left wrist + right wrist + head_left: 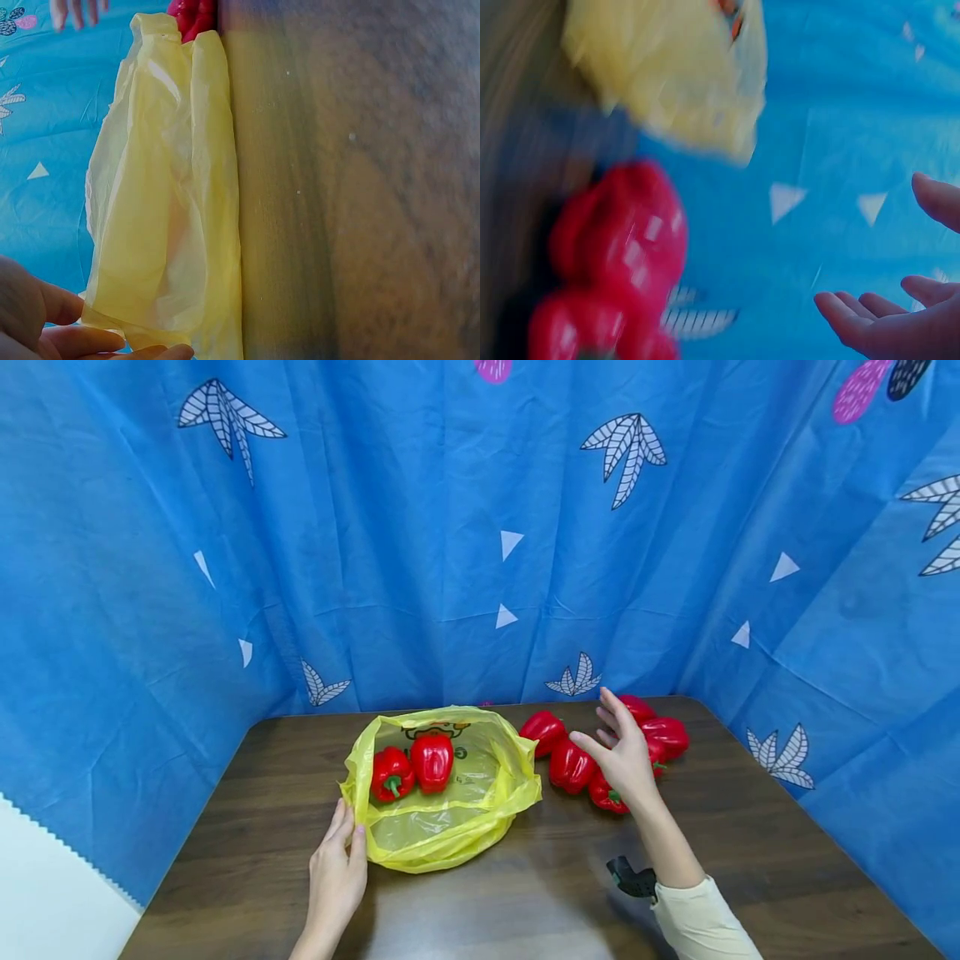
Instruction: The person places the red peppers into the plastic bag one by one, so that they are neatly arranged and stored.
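Note:
A yellow plastic bag [457,853] lies with its mouth spread, and two red bell peppers [432,763] are inside it. At the bag's left edge, my left hand [337,870] pinches the plastic between thumb and fingers; the left wrist view shows the fingertips around the bag's rim [135,331]. My right hand [628,762] is raised over a group of several red bell peppers [572,767] to the right of the bag. Its thumb and fingers are spread apart and hold nothing. In the right wrist view, blurred peppers [626,232] appear below the bag, apart from the fingers.
Everything rests on a dark wooden table [247,827]. A blue patterned curtain [420,543] hangs behind the table and along its sides. A black wrist-worn device [632,878] sits at the right forearm. White material [45,877] shows at the lower left.

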Motion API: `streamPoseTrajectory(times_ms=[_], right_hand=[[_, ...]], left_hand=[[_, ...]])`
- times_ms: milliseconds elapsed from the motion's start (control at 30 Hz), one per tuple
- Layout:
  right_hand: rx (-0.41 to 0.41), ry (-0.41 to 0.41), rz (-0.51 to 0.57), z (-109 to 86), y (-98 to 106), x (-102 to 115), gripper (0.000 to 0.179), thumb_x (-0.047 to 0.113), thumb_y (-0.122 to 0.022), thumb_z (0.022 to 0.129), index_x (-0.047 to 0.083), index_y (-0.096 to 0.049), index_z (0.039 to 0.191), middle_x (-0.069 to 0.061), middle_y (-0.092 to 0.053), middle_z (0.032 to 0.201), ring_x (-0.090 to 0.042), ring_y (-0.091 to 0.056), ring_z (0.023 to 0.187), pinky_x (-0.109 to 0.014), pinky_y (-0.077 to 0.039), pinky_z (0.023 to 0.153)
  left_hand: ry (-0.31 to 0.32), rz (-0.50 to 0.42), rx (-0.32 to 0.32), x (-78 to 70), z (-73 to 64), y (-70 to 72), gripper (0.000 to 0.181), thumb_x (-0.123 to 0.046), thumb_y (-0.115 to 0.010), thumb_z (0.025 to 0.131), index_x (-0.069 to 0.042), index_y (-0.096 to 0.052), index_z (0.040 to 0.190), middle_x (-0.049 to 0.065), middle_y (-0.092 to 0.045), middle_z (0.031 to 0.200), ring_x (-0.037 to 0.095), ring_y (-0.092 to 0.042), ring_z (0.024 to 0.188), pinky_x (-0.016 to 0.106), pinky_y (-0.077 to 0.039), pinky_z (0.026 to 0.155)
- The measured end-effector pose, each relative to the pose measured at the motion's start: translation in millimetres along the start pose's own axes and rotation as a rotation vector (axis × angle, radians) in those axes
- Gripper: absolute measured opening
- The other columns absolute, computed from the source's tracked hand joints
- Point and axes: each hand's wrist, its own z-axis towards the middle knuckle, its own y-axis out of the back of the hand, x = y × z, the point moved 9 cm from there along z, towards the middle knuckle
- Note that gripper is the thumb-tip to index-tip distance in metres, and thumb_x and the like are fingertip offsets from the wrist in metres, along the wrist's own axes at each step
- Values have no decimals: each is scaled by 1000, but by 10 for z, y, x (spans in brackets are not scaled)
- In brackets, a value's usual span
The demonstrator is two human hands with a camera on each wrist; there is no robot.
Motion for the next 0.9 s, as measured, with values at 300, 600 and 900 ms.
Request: streamPoseTrajectory(times_ms=[300,600,900], right_hand=[[-52,-126,-180,-53,431,-704,80,35,-68,76,22,-23,141,-12,-31,140,-35,-35,123,-50,-38,93],[46,-296,-198,-183,469,-1107,83,42,-65,76,16,-21,142,-20,-29,138,-39,-32,123,-52,-41,90],[91,-333,-203,-199,425,-1301,81,43,-64,76,14,-25,140,-21,-32,137,-38,-34,121,-51,-40,91]], left_hand=[[13,3,-1,31,-1,5,44,-16,-45,92,3,-38,131,10,-28,143,33,-30,128,49,-24,103],[3,8,-7,36,-1,-10,44,-16,-45,92,3,-38,131,10,-28,142,34,-31,127,49,-25,103],[-2,3,-8,32,9,-13,43,-14,-46,91,4,-39,130,11,-28,142,33,-31,127,49,-25,103]])
